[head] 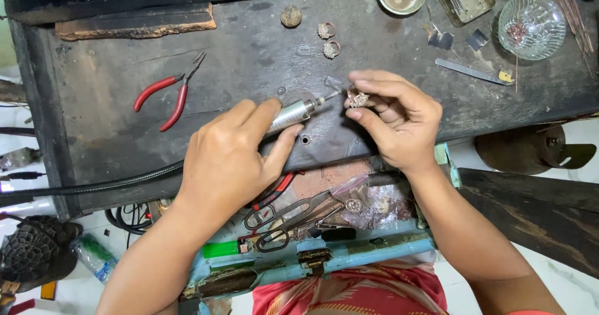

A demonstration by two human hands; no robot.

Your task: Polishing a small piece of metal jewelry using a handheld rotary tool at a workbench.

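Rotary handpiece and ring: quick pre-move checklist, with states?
1. Left hand gripping the rotary handpiece: ok, fingers wrapped around the metal barrel.
2. Right hand pinching the small ring: ok, held at the fingertips.
3. Bit tip at the ring: ok, tip sits right beside it; actual contact cannot tell.
4. Bit spinning: cannot tell.
5. Flexible shaft free: ok, runs off left along the bench edge, untangled.
6. Red-handled pliers out of the way: ok, lying well to the left.
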